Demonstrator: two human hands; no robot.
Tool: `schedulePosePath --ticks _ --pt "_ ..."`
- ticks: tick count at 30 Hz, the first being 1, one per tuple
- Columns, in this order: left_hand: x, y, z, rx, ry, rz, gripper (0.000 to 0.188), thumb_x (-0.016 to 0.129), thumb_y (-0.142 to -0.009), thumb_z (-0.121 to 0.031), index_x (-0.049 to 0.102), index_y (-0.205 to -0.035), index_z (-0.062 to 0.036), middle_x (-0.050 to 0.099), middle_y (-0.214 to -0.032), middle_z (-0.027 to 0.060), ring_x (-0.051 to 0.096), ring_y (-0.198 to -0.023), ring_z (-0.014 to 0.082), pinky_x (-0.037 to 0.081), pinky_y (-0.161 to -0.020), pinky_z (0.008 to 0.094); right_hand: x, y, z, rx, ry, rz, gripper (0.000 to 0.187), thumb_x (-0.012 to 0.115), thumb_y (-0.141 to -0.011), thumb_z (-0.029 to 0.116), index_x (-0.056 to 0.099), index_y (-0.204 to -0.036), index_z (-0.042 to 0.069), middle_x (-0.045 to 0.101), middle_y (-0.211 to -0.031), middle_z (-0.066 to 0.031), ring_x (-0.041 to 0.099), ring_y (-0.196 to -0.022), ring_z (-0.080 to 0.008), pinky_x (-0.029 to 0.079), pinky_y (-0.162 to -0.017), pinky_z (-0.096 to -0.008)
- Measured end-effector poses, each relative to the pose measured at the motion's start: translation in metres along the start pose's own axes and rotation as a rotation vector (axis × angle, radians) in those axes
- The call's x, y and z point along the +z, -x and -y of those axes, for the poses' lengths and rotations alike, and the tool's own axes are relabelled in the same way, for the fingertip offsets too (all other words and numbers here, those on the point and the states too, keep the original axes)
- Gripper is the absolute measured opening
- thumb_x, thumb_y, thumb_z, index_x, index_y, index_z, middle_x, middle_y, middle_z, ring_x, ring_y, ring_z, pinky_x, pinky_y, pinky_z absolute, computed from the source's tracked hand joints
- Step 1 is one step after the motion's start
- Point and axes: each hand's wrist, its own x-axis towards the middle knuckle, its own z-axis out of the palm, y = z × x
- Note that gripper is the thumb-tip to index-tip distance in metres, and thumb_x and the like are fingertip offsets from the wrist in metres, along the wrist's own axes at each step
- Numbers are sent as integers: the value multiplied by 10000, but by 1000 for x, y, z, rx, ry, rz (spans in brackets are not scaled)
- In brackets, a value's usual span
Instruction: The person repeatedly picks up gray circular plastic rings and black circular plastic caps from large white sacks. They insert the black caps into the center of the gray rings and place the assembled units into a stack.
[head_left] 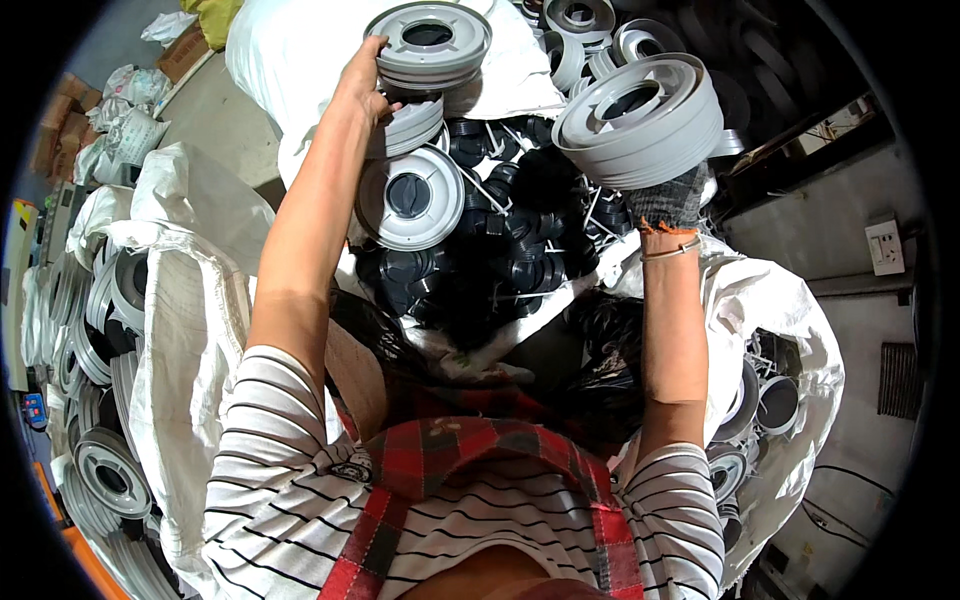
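Note:
My bare left hand is stretched far forward, its fingers and thumb gripping the edge of a round grey plastic part with a spoked face and a dark centre. Just below it sit another grey ring and a grey disc lying face up. My right hand, in a dark knitted glove with an orange cuff, holds a thick grey ringed part, perhaps several nested together. That part hides most of its fingers. Between my arms lies a heap of black round plastic pieces with thin white sticks among them.
An open white woven sack stands left, beside stacked grey rings. Another white sack with grey parts is at right. More grey rings pile up at the back. A wall socket is far right.

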Motion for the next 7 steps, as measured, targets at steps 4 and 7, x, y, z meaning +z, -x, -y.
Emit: schedulePosePath --ticks 4,7 --pt "22 4 0 -22 25 -23 574 572 -785 -391 416 -1263 -116 434 -1327 128 407 -1195 315 276 -881 595 -12 -3 0 63 -54 72 381 616 -806 272 585 -1121 60 614 -1091 -121 569 -1016 -277 448 -859 -374" --pt "16 -6 4 -2 148 -13 647 603 -763 -368 375 -1314 -117 305 -1429 114 334 -1251 305 259 -907 598 -7 -2 -5 62 -82 23 472 659 -754 363 584 -1117 71 616 -1104 -118 564 -1050 -260 425 -909 -385"
